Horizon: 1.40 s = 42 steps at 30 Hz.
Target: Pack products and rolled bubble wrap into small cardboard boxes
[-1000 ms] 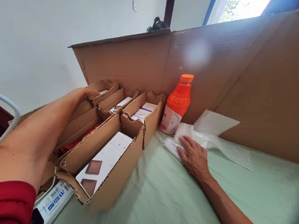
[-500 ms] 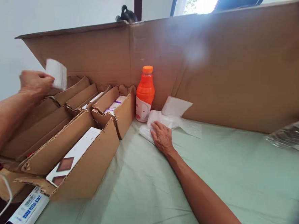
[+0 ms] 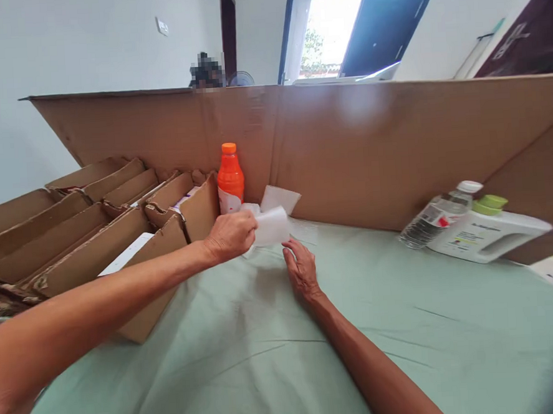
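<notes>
My left hand is closed around the end of a small white rectangular packet, blurred a little; what it contains I cannot make out. It is held in front of the orange bottle, low over the sheet. My right hand rests on the green sheet just right of the packet, fingers loosely bent and apart, holding nothing. Behind the packet lie a white sheet-like piece and some thin, see-through wrap, partly covered by my left hand and the packet.
Cardboard compartments fill the left side, one with a white box. A tall cardboard wall runs along the back. A clear bottle and a white jug with a green cap lean at the right. A person's head shows beyond the wall.
My left hand has brought the white packet from above the compartments rightward and down in front of the orange bottle. My right hand has come off the wrap onto the sheet. The view has turned right.
</notes>
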Motion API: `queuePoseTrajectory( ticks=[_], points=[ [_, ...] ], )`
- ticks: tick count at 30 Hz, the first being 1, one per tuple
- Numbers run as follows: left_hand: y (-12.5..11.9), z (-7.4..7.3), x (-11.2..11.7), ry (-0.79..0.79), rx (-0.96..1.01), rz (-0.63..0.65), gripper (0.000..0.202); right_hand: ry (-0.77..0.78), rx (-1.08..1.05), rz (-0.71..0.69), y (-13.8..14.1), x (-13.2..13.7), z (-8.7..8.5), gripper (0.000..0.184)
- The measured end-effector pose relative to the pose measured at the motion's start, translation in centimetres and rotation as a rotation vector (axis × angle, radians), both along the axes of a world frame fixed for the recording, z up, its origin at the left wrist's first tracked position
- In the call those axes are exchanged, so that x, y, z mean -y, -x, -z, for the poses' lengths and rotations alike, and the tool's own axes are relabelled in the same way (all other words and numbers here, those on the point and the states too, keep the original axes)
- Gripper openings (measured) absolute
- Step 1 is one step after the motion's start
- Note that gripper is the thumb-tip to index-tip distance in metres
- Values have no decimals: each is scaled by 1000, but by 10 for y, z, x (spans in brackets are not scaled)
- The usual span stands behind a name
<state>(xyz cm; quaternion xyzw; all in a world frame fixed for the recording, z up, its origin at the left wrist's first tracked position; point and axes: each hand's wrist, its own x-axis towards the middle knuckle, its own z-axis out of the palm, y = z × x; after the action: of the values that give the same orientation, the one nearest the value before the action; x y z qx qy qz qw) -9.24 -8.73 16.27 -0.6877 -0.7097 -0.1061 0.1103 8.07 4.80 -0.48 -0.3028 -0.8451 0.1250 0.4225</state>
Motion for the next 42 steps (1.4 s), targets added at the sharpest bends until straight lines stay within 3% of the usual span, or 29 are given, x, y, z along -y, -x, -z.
queuePoseTrajectory(
  ticks=[4,6,8,14,18,22,24,27,30,32,35,37,39,42],
  points=[
    [-29,58,-33,93,-49,32,25,39,0,96,-59,-11,13,36],
    [-39,82,-37,155,-59,37,22,54,0,131,-73,-10,17,35],
    [-44,98,-34,196,-56,32,17,33,24,119,-76,-4,18,34],
    [-43,103,-22,159,-60,1,30,-40,370,-63,-52,26,2,46],
    [-38,121,-32,204,-31,33,29,25,586,-101,-41,33,-1,47],
    [-37,135,-46,222,21,-6,34,20,627,-77,-41,34,2,50],
    [-39,128,-43,216,39,-28,32,-14,604,-55,-43,34,3,51],
    [-45,102,-15,183,46,-42,32,-96,553,-37,-45,33,6,48],
    [-44,64,44,68,27,-39,39,-157,536,-47,-43,30,9,44],
    [-36,40,92,-113,-15,-96,41,-191,523,-50,-41,29,11,43],
    [-9,13,155,-306,-115,-397,47,-235,489,-31,-39,29,12,45],
    [11,4,182,-247,-145,-600,51,-246,462,-12,-38,29,12,45],
    [25,1,196,-120,-112,-716,52,-231,404,0,-38,28,10,43],
    [28,6,207,-73,-80,-676,53,-202,300,18,-42,30,3,40]
  ],
)
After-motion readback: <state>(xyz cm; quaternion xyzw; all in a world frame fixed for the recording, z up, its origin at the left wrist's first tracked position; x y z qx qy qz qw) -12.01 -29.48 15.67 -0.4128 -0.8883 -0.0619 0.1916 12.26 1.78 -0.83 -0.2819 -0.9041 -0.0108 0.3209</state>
